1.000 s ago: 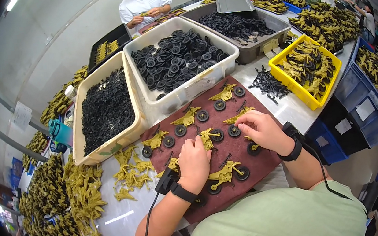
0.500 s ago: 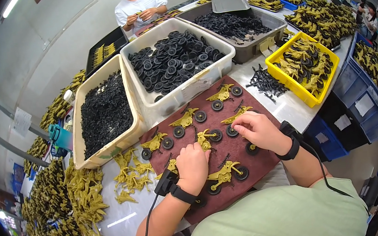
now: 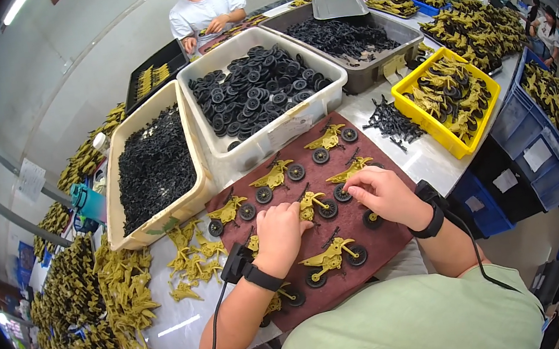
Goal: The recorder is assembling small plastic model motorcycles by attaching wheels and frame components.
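Observation:
My left hand (image 3: 279,239) rests on the dark red mat (image 3: 241,233), its fingers closed on the back end of a yellow-olive toy motorcycle body (image 3: 310,205). A black wheel (image 3: 328,208) sits at that body's front end. My right hand (image 3: 385,196) is closed in a pinch beside another black wheel (image 3: 342,192), just below a second yellow body (image 3: 354,167). What its fingertips hold, if anything, is hidden. Nearer me lies a yellow body with wheels (image 3: 330,257). Several more bodies, each with wheels and thin black parts beside it, are laid over the mat.
Beyond the mat stand a white bin of wheels (image 3: 275,137), a cream bin of small black parts (image 3: 200,167) and a grey bin (image 3: 378,68). At right are a yellow tray (image 3: 461,149) and loose black parts (image 3: 393,122). Yellow bodies (image 3: 125,284) pile up left. Opposite, a person works.
The toy motorcycle body by my left hand has shifted slightly right, its wheel right and nearer me. My left hand has moved a little away from me and left. My right hand barely moved.

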Tool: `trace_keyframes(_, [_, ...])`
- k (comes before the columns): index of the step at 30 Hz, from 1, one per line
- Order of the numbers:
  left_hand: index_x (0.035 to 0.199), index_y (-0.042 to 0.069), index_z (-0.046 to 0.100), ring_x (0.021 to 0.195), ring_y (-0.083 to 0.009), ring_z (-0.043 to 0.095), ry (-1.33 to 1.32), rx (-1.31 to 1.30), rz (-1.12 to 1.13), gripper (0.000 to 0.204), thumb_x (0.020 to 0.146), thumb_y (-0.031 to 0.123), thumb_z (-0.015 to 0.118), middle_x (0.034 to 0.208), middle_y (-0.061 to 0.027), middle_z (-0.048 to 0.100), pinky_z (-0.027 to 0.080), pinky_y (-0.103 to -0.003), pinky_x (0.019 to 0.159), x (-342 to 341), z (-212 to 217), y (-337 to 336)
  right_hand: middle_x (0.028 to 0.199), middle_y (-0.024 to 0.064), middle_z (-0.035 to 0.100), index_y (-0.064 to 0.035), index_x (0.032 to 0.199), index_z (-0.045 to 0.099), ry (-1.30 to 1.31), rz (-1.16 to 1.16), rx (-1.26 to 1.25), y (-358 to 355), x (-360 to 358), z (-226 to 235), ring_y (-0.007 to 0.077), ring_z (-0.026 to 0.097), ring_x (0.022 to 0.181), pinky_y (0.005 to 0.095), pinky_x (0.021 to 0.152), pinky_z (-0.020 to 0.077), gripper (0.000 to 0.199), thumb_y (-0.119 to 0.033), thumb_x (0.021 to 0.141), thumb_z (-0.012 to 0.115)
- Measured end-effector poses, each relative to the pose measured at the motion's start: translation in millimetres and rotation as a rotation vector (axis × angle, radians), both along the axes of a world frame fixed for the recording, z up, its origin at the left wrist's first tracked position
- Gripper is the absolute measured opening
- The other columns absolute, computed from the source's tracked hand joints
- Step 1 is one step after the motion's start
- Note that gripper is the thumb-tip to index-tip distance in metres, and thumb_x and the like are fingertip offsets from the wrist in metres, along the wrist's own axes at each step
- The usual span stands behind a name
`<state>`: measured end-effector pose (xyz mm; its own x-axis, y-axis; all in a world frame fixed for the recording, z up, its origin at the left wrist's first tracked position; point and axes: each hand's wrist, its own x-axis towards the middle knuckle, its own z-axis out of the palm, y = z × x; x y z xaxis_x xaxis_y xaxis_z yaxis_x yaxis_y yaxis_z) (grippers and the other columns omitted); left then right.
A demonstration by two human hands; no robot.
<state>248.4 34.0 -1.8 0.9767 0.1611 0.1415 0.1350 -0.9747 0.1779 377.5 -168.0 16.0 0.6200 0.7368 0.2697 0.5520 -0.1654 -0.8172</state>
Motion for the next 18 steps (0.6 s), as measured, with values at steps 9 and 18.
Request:
trace_keyframes(9, [0.101,0.001,0.067,0.088,-0.0258,0.062,-0.125,0.022,-0.081,0.039,0.069,0.02,0.076,0.088,-0.0087,0.067,0.046,-0.039,0.076,4.4,-17.5,4.3,0.088,0.0145,0.063,0.001,0.096,0.065,0.017,0.019,0.017,3.9,-2.8,-2.1,0.0265,0.061,0.077,0.0337,0.07,0.0487,0.015,-0.012,0.088,0.062])
trace_keyframes(18, [0.106,-0.007,0.061,0.084,-0.0292,0.059,-0.186,0.134,-0.094,0.041,0.071,0.013,0.071,0.086,-0.0125,0.061,0.048,-0.04,0.076,4.0,-34.5,1.5,0.079,0.0125,0.061,-0.0046,0.081,0.067,-0.392,0.092,-0.295,32.1,-28.4,-20.9,0.0306,0.063,0.077,0.0412,0.068,0.0522,0.015,-0.018,0.085,0.06])
